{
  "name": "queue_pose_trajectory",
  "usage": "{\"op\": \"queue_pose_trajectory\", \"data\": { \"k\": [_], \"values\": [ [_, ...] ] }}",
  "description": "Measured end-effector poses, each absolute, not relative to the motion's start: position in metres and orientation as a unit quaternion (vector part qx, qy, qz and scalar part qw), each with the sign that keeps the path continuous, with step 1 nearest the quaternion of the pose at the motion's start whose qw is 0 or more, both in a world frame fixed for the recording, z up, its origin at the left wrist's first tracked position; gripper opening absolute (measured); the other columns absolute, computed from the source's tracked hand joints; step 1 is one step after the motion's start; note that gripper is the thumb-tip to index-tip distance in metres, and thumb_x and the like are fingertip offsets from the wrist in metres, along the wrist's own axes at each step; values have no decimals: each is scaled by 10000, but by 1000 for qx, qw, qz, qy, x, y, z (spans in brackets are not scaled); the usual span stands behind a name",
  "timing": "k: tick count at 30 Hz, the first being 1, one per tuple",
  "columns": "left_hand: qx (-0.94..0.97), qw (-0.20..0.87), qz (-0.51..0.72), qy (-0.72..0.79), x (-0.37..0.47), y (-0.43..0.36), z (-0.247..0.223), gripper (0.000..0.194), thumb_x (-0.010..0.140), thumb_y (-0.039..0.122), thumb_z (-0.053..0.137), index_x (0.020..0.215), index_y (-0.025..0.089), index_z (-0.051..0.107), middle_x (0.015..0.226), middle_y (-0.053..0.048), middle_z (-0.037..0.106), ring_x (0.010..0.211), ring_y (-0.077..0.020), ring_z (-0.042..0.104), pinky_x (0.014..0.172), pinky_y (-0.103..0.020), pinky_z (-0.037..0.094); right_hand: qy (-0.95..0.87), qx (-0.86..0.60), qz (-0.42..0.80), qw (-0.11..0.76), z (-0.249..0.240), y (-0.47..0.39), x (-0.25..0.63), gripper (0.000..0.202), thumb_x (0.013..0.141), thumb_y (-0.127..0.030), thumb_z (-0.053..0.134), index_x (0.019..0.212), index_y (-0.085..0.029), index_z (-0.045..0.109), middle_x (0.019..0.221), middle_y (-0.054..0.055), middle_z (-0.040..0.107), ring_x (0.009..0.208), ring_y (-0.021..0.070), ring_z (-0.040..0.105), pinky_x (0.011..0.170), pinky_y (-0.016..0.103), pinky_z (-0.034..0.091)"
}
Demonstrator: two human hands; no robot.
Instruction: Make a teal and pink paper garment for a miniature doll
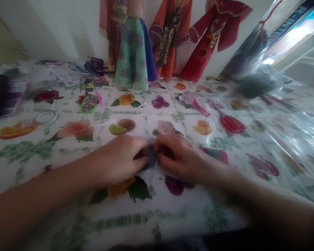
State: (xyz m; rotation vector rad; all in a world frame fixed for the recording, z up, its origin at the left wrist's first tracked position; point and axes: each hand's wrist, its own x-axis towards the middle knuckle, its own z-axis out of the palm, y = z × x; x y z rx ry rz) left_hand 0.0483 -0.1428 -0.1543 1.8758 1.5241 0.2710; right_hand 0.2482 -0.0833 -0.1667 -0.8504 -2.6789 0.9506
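Observation:
My left hand (122, 153) and my right hand (179, 155) meet close together over the middle of the table, knuckles almost touching. Both are closed, fingertips pinching a small dark grey piece of cloth (151, 157) that shows in the narrow gap between them. From behind my right wrist sticks out a grey-green cloth end with a pink edge (223, 156); whether it belongs to the same piece I cannot tell. Most of the held cloth is hidden by my fingers.
Red-handled scissors (232, 124) lie to the right, near a pink strip (201, 107). Farther left are a green-rimmed bead tray (89, 103) and a white ring (46, 117). Several small costumes (132, 52) stand along the wall. Clear plastic (285, 129) covers the right side.

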Motion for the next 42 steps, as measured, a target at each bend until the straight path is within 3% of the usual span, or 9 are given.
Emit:
{"op": "queue_pose_trajectory", "data": {
  "k": [5,14,21,29,34,36,42],
  "values": [
    [729,324,116,591,49,-144,-163,191,858,367,612,741,221,573,701,7,629,619,-169,564,536,-281,333,-913,-273,289,94,-171,-84,249,75,835,-172,618,835,-193,546,767,-23,578,730,140,514,731,312,370],
    [745,349,55,565,33,-143,-146,142,805,254,629,683,225,563,633,13,619,551,-154,552,494,-283,305,-916,-268,285,93,-171,-84,249,91,838,-162,592,786,-200,528,735,-26,550,713,142,500,731,314,375],
    [707,246,99,656,35,-138,-134,241,879,405,572,727,220,594,706,-9,636,631,-180,566,533,-291,319,-903,-268,313,118,-168,-82,250,87,833,-116,575,844,-197,544,715,-27,561,651,129,507,662,287,398],
    [708,191,175,657,38,-136,-138,179,895,330,550,782,202,603,729,0,640,676,-163,569,583,-285,343,-926,-264,222,154,-174,-78,252,210,855,-212,648,1057,-195,592,1022,90,607,942,240,563,800,376,435],
    [708,195,225,641,38,-136,-140,185,915,328,540,801,194,598,715,8,620,659,-145,550,606,-276,384,-928,-260,239,120,-177,-74,252,28,836,-170,606,863,-174,601,741,5,563,706,159,502,675,308,378],
    [701,206,245,637,37,-136,-142,200,933,347,530,822,197,601,702,16,604,641,-140,536,604,-273,394,-914,-277,273,115,-174,-72,252,43,814,-151,591,787,-177,569,682,-22,533,637,129,475,627,282,354],
    [618,260,400,625,34,-130,-157,230,948,454,555,981,230,591,883,-1,642,728,-167,601,622,-284,462,-841,-312,375,231,-167,-64,254,40,860,-206,570,827,-191,555,706,-27,564,645,126,515,597,261,386]
  ]
}}
